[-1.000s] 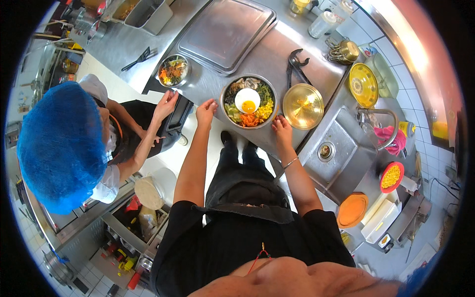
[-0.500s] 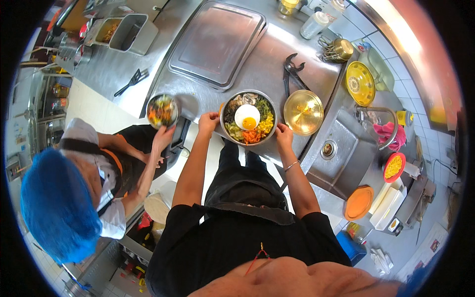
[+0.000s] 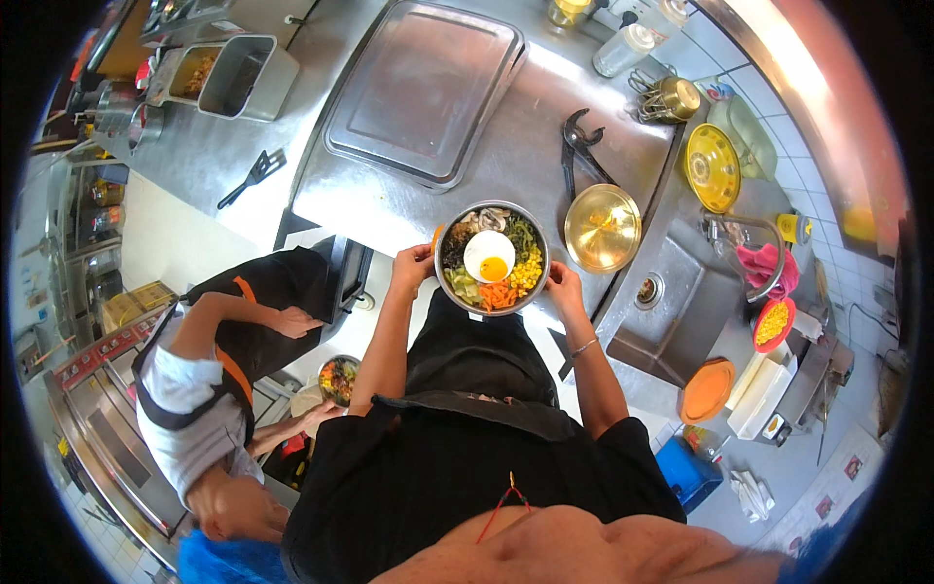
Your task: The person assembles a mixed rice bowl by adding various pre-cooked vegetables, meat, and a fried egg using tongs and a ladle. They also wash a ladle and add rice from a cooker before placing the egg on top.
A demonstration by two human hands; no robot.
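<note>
Between my two hands is a round metal bowl (image 3: 494, 312), topped by a fried egg (image 3: 488, 257) ringed with corn, carrot strips, mushrooms and greens. My left hand (image 3: 413, 268) pinches its left rim, where a bit of something orange shows. On the opposite rim, my right hand (image 3: 564, 287) grips with the fingers partly hidden. The bowl is held level at the counter's near edge, in front of my apron. Just right of it lies a shiny gold-coloured lid (image 3: 603, 229), with black plier-like tongs (image 3: 581, 146) beyond.
A large lidded metal tray (image 3: 423, 92) covers the counter's far left. To the right are a sink (image 3: 671, 302), an orange lid (image 3: 707, 391) and a red bowl of corn (image 3: 773, 326). At my left a co-worker (image 3: 204, 380) holds another food bowl (image 3: 339, 380) low beside me.
My hands have drawn the bowl slightly toward me, off the counter's edge. The co-worker has turned and carried the other bowl from the counter back along my left side.
</note>
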